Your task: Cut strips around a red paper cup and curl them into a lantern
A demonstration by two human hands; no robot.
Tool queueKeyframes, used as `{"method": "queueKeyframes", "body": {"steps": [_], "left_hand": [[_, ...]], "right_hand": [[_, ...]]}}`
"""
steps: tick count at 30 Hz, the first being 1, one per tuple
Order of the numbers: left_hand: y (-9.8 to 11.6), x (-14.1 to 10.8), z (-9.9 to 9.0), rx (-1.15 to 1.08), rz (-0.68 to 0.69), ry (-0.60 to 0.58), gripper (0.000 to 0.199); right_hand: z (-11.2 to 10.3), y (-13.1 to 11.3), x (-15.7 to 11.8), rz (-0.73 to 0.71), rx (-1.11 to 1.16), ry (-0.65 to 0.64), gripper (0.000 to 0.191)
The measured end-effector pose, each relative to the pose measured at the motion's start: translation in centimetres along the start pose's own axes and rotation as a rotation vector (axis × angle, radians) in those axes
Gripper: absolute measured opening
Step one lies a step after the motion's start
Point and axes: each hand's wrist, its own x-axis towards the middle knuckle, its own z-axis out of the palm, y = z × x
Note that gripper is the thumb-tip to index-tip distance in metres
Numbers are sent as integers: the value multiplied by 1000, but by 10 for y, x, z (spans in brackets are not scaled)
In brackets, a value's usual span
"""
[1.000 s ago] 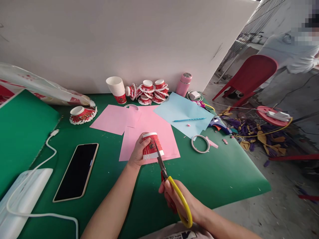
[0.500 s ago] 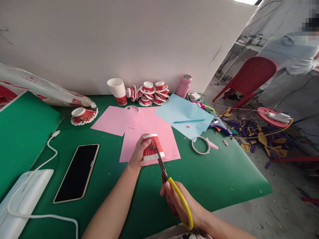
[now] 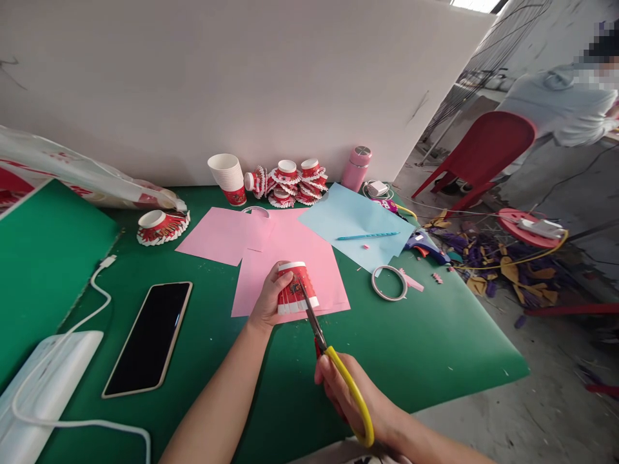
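My left hand (image 3: 269, 298) is wrapped round a red and white paper cup (image 3: 296, 283), held above the pink paper (image 3: 251, 293). Slits run up from the cup's lower edge on its left part. In my right hand (image 3: 353, 393) is a pair of scissors (image 3: 347, 380) with a yellow handle. Its blades lie over the right part of the cup wall, pointing up and left. Behind my hands, several cups cut into fringes (image 3: 287, 180) are piled by the wall, beside a stack of whole paper cups (image 3: 227, 177).
One more fringed cup (image 3: 162, 227) sits at the left, behind a phone (image 3: 149, 338). Blue paper (image 3: 348, 216) carries a pencil (image 3: 368, 236). A roll of tape (image 3: 389, 283), a glue gun (image 3: 428, 247) and a pink flask (image 3: 356, 169) are rightward. A person sits beyond a red chair (image 3: 488, 151).
My hands, the cup and the scissors stay in nearly the same place. The slits at the cup's lower left look slightly more spread. The whole view has shifted very slightly.
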Motion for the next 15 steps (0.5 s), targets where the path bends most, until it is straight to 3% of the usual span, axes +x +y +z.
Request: {"method": "queueKeyframes", "body": {"steps": [8,15], "left_hand": [[1,0,1,-32,0,-5,29],[-1,1,-1,-18,6,-4,29]], "right_hand": [[1,-4,0,41,-27,-7,76],[1,7,2,-41,-155,19,64]]}}
